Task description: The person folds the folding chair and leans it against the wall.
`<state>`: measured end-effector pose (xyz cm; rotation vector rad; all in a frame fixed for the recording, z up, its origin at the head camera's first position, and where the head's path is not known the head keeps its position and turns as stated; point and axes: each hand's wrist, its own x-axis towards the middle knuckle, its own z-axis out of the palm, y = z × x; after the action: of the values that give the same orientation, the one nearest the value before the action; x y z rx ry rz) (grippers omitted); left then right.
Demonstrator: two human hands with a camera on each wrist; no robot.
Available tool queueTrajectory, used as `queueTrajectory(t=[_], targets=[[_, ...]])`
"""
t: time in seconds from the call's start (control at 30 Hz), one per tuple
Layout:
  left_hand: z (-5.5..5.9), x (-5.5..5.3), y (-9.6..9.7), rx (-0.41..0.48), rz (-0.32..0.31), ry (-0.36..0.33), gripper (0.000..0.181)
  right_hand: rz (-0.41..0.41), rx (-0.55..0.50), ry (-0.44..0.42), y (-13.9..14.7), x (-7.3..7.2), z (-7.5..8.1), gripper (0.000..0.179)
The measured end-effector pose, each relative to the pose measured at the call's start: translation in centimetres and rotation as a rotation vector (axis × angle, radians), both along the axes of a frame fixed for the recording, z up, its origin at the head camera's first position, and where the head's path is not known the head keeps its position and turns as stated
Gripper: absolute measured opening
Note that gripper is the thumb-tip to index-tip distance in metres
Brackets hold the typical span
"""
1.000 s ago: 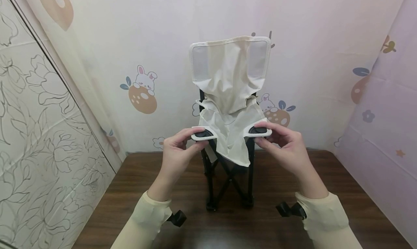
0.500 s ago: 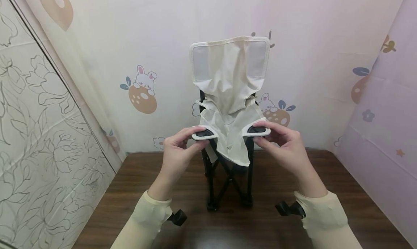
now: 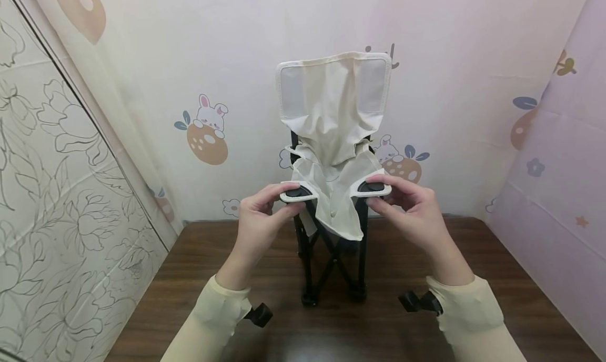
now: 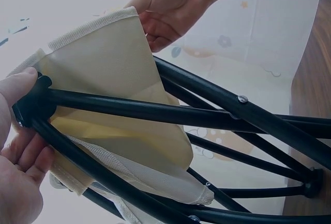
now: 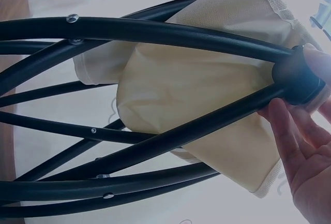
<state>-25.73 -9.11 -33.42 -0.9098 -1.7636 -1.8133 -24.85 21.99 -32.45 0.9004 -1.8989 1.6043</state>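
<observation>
Fingers (image 3: 274, 192) pinched on a folding chair's (image 3: 333, 164) front corners (image 3: 302, 193)

Chair stands between the fingers, seat fabric (image 3: 337, 209) sagging. Left hand (image 3: 260, 214) and right hand (image 3: 414, 209) each pinch one black-capped corner, fingers closed. Step in hand, I judge: securing both corners together. Next move likely calls for matched force from both hands. Below the fingers, black legs (image 3: 335, 260) cross down to the wooden table (image 3: 331, 330). Fingers partly hidden; legs overlap, hard to separate; forearms (image 3: 213, 314) cut off.

Left fingers (image 3: 276, 190) and right fingers (image 3: 399, 183) pinch the cream chair (image 3: 335, 191) by its front corners (image 3: 300, 194).
</observation>
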Motion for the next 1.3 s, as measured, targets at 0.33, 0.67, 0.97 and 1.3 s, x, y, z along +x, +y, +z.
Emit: queueTrajectory(t=[0.33,0.67,0.97,1.3], targets=[[0.1,-0.1,0.2,-0.004,0.018,0.006,0.036,0.018,-0.020,0.004,-0.2,0.0,0.2,0.041],[0.3,-0.1,0.4,0.005,0.016,0.006,0.035,0.044,-0.068,0.032,-0.9,-0.1,0.2,0.047],[0.4,-0.2,0.6,0.000,0.009,0.015,0.035,0.032,-0.061,0.030,-1.1,-0.1,0.4,0.046],[0.5,-0.3,0.8,-0.001,0.008,0.027,0.035,0.034,-0.060,0.034,-1.4,0.0,0.6,0.045]])
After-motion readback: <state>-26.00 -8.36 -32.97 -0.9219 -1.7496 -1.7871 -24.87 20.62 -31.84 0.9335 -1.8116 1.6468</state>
